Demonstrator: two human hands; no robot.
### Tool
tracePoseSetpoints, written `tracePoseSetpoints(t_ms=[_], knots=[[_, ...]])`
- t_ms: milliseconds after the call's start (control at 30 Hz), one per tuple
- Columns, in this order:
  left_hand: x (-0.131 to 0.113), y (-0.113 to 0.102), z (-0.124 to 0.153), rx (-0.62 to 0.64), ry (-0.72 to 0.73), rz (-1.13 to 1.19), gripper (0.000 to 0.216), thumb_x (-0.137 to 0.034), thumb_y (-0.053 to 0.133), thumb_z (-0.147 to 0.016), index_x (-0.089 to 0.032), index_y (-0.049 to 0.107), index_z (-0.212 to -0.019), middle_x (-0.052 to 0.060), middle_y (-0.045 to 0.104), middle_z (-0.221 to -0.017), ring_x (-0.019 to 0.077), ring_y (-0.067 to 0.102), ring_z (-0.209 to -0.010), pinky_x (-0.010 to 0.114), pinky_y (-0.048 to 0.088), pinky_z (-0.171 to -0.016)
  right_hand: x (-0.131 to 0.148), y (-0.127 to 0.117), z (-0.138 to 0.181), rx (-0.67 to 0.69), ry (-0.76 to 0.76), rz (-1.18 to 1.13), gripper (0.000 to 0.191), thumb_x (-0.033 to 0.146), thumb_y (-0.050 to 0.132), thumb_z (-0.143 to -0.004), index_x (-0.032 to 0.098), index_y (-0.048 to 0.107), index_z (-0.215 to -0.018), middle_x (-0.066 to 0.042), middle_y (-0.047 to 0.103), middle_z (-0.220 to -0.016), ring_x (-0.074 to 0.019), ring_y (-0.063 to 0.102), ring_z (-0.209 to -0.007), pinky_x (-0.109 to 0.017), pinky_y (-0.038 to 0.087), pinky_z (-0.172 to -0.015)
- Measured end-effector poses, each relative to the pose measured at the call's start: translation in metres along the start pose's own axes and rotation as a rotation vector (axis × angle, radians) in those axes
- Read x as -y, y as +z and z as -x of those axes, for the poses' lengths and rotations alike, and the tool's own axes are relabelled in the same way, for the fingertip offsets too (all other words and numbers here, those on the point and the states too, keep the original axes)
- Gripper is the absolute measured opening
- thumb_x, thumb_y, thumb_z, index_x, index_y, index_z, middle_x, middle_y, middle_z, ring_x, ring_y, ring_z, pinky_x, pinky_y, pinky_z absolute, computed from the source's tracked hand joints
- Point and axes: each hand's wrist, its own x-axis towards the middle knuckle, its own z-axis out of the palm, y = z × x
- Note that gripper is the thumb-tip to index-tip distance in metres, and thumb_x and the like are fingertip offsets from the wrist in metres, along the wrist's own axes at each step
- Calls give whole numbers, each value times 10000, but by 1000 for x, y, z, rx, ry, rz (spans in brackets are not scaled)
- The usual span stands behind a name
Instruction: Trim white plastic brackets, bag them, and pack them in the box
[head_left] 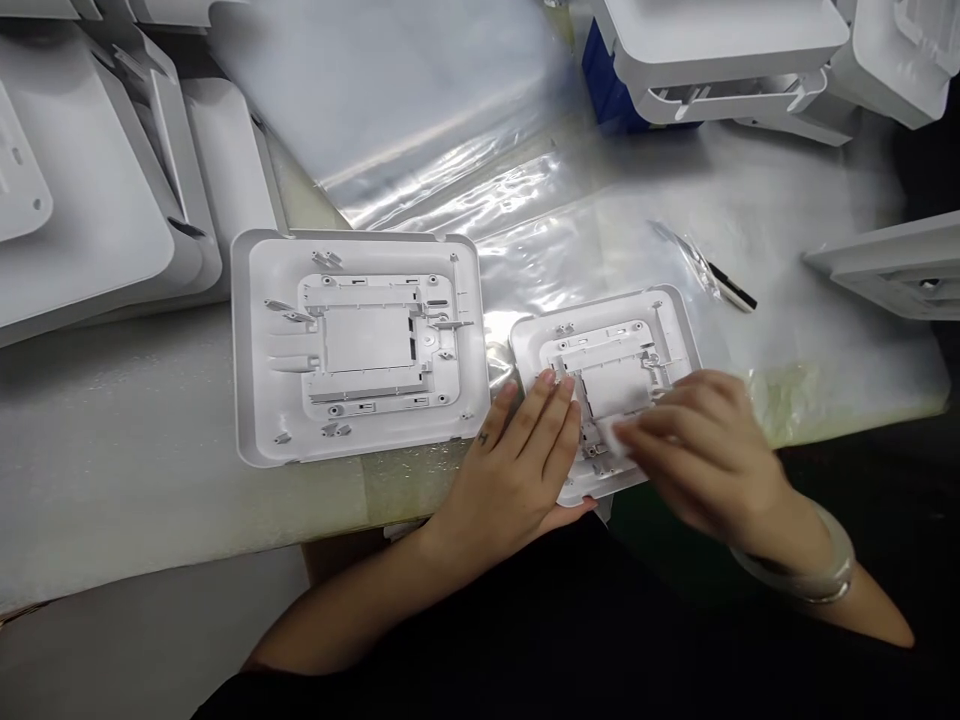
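Note:
My left hand [517, 465] holds a white plastic housing [679, 330] at the table's front edge, its fingers laid over the inner side and the thumb underneath. My right hand [705, 450], smeared by motion, is closed in a pinch over the same housing. Between its fingertips is a small white piece [615, 436], too blurred to tell its kind; it is against the inner recess or just above it. To the left lies a second white housing [255, 350], inner side up, showing ribs, posts and a rectangular frame. Neither hand touches that one.
White plastic covers [97, 190] are stacked at the left. More white housings [735, 40] sit on a blue box [600, 80] at the back right. Clear plastic sheets [420, 100] cover the table's middle. A black-and-white pen [733, 288] and another white part [892, 262] lie at the right.

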Motion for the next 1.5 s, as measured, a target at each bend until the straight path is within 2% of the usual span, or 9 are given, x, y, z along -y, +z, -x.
tracePoseSetpoints(t_ms=[100, 233, 400, 633, 800, 900, 1000, 1200, 1500], knots=[[-1, 0, 2, -3, 7, 14, 714, -611, 489, -933, -24, 545, -1336, 193, 497, -1469, 359, 385, -1427, 541, 189, -1234, 6, 9, -1, 107, -122, 45, 181, 21, 551, -887, 154, 639, -974, -62, 670, -938, -202, 580, -881, -468, 463, -892], [-2, 0, 3, 24, 49, -8, 600, -524, 533, -943, -50, 581, -1308, 185, 500, -1469, 336, 376, -1437, 572, 74, -1248, 1, -4, 5, 222, -59, 37, 217, 39, 543, -893, 166, 639, -1041, -52, 674, -934, -208, 579, -870, -494, 478, -893], [-8, 4, 1, 2, 24, -20, 666, -643, 443, -937, -71, 639, -1215, 184, 517, -1452, 363, 394, -1421, 655, -15, -1210, -5, -15, 16, 53, 88, 21, 293, 84, 600, -893, 197, 594, -1163, -53, 663, -924, -204, 583, -851, -464, 496, -845], [-11, 10, -2, -65, 11, -32, 625, -624, 456, -941, -67, 669, -1126, 192, 574, -1392, 364, 462, -1373, 644, -48, -1212, -15, -9, 26, 86, 114, 284, 272, 86, 632, -867, 207, 587, -1106, -55, 680, -918, -232, 568, -836, -496, 449, -883], [-7, 8, -3, -56, 18, -32, 596, -615, 455, -943, -85, 663, -1120, 178, 578, -1393, 356, 443, -1389, 624, 40, -1231, -17, -17, 32, 39, 209, 346, 265, 106, 645, -862, 225, 597, -1094, -59, 651, -909, -238, 558, -834, -506, 430, -902], [-6, 8, -4, -63, 18, 12, 619, -635, 468, -931, -78, 627, -1148, 183, 581, -1385, 352, 440, -1391, 595, 133, -1238, -5, -13, 22, -8, 162, 190, 271, 99, 662, -855, 185, 602, -1105, -64, 612, -886, -217, 537, -825, -476, 451, -852], [-4, 10, -5, -108, -7, 129, 603, -612, 564, -894, -83, 554, -1184, 209, 574, -1378, 349, 410, -1413, 574, 231, -1218, 8, 2, 8, 60, 25, -8, 199, 68, 622, -870, 134, 612, -1058, -64, 608, -852, -193, 519, -810, -422, 453, -802], [-2, 17, -3, -186, -28, 235, 602, -512, 631, -888, -104, 414, -1273, 217, 602, -1334, 357, 470, -1367, 592, 345, -1156, 18, 29, 1, 141, -39, -41, 138, 67, 519, -889, 98, 648, -849, -61, 586, -775, -184, 448, -768, -407, 402, -769], [-8, 19, -8, -195, -45, 185, 657, -500, 654, -868, -65, 398, -1289, 242, 589, -1339, 388, 475, -1354, 599, 379, -1128, 10, 18, 6, 206, 11, -331, 144, 114, 487, -914, 130, 619, -860, -63, 567, -828, -193, 490, -814, -397, 420, -733]])
